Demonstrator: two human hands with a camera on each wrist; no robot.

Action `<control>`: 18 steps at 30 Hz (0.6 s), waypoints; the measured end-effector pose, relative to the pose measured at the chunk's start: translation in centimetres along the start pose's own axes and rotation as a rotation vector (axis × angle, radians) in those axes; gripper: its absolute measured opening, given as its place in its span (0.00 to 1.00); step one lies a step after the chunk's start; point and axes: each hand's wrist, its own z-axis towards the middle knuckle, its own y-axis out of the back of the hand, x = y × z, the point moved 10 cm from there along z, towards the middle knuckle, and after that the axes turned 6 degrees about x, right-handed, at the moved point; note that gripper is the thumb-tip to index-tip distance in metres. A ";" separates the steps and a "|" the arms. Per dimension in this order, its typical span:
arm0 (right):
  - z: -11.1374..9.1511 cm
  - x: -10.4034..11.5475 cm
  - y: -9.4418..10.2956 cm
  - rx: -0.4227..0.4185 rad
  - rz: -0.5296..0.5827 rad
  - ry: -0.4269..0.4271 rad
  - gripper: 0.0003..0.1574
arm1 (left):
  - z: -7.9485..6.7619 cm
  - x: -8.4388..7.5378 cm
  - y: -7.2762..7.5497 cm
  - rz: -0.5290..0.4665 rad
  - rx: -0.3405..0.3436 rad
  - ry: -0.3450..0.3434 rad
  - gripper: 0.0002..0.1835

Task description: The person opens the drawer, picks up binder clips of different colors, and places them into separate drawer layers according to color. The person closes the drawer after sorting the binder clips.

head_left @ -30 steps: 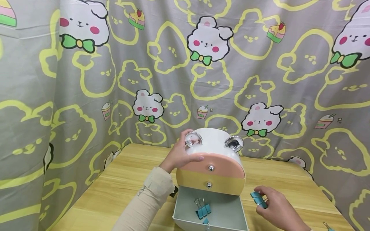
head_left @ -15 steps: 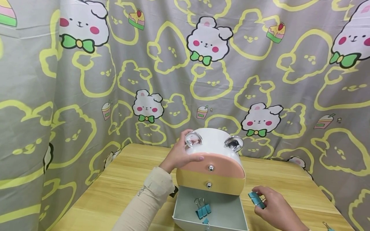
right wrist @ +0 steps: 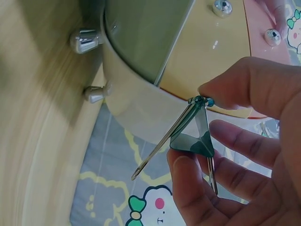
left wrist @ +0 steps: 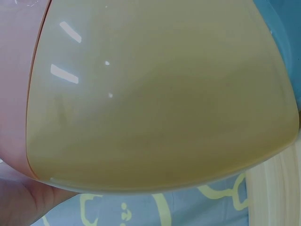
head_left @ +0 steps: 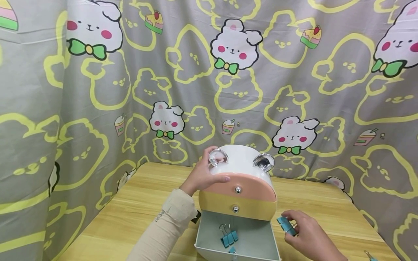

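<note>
A small bear-eared drawer organizer (head_left: 243,159) stands on the table with its top pink and middle yellow drawers closed. My left hand (head_left: 203,174) holds its upper left side, thumb on the pink front and fingers beside the clear ear. The pale green bottom drawer (head_left: 256,237) is pulled out. In it lie a teal binder clip (head_left: 230,239) and a smaller teal clip (head_left: 232,251). Right of the drawer, my right hand (head_left: 310,232) pinches another teal binder clip (head_left: 286,226) between thumb and fingers. In the right wrist view this clip (right wrist: 200,141) shows its spread wire handles.
Another clip (head_left: 370,256) lies on the wooden table (head_left: 346,224) at the lower right, partly cut off. Short silver feet (right wrist: 86,41) support the organizer. A grey patterned curtain (head_left: 192,90) hangs behind and to the left.
My right hand has moved slightly left with the binder clip, closer to the pulled-out drawer. My left hand and the organizer have stayed in place.
</note>
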 end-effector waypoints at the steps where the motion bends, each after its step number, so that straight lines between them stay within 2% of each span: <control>1: 0.0 0.1 0.0 -0.002 0.001 0.001 0.29 | 0.0 0.0 0.0 -0.002 0.000 -0.001 0.56; 10: -0.2 1.2 -0.1 -0.009 -0.010 0.043 0.27 | 0.0 -0.1 0.0 0.002 -0.002 0.003 0.57; 18: -0.3 2.6 -0.6 0.001 -0.001 0.138 0.25 | 0.0 0.0 0.1 0.003 0.000 0.007 0.57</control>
